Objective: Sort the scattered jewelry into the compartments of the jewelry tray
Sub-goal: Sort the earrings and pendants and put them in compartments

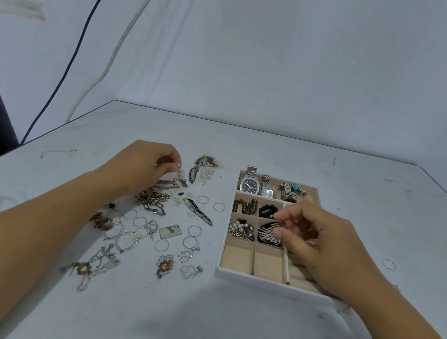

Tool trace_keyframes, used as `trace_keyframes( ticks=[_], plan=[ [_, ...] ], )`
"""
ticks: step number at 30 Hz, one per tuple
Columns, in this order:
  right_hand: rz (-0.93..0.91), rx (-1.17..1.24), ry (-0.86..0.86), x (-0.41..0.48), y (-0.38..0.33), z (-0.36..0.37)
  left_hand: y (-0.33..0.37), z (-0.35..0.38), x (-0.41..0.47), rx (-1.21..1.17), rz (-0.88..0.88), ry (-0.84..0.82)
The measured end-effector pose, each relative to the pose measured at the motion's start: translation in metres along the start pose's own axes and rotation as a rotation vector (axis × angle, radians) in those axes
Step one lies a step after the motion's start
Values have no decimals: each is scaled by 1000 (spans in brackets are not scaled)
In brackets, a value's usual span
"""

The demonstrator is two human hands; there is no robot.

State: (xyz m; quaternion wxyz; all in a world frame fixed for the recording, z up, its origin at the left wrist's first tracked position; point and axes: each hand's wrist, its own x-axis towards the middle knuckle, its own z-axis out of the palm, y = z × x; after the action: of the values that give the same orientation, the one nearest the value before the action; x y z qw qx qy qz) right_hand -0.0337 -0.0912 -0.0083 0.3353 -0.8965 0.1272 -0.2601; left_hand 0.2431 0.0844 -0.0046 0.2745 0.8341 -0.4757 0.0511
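The right hand [323,240] is pinching a silver piece [268,235] over the jewelry tray [256,281] beneath its fingertips, likely to release it, while the left hand [144,164] is gripping a trinket [178,174] in curled fingers amid scattered jewelry [152,201].

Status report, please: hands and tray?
Left hand pinches an item in the pile. Right hand pinches a silver piece at the tray. Nothing in the way.
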Motion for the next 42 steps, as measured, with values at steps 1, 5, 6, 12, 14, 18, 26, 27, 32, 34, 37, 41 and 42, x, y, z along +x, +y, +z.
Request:
trace_keyframes(
  ticks=[1,5,6,12,14,18,26,27,32,34,37,41,42],
  plan=[
    [3,-6,1,0,0,0,4,-1,0,-15,-2,40],
    [21,13,2,1,-1,0,23,-8,-1,-86,31,152],
    [28,30,-1,1,-1,0,29,-10,-1,-114,41,164],
    [59,79,14,-1,-2,0,68,-19,-8,-247,89,189],
    [75,93,42,-2,-2,-3,81,-17,-13,-279,106,170],
    [110,44,121,-2,3,-8,102,-4,-25,-293,162,91],
    [150,79,167,-3,6,-15,133,21,-32,-354,210,2],
    [152,77,167,-2,7,-15,135,24,-31,-362,208,-3],
    [162,75,171,-2,11,-15,142,37,-25,-393,194,13],
    [163,87,167,-2,11,-14,144,39,-22,-398,195,25],
    [155,83,159,-2,13,-14,145,41,-20,-363,210,0],
    [147,57,162,-1,15,-16,142,47,-21,-373,182,-38],
    [148,47,164,-1,16,-17,142,47,-21,-397,169,-31]
  ],
)
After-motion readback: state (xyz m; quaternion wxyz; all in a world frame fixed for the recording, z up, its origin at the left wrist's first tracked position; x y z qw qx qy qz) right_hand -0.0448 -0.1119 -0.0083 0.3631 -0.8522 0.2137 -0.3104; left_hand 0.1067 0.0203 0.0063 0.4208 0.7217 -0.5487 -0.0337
